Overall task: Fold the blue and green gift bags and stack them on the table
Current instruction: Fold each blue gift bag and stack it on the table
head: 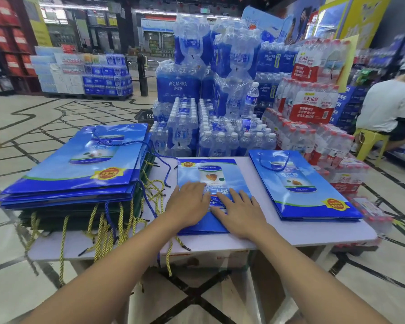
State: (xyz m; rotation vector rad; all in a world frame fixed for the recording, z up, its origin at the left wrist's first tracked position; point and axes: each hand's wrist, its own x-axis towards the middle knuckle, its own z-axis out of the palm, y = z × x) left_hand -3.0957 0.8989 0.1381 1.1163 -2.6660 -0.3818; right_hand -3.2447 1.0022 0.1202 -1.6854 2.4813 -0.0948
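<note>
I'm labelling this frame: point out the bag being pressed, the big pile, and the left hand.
Pressed bag (pixel 208 170), head view, upper printed face.
Big pile (pixel 80 157), head view, top bag's face.
Left hand (pixel 187 202), head view, back of hand.

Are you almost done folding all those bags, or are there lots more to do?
Not nearly done. Finished: a small stack of folded blue bags lies flat on the right of the table. In hand: the left hand and right hand press one blue bag flat in the middle. Left: a tall pile on the left, blue bags on top of green bags with yellow cords, looks still to be done.
</note>
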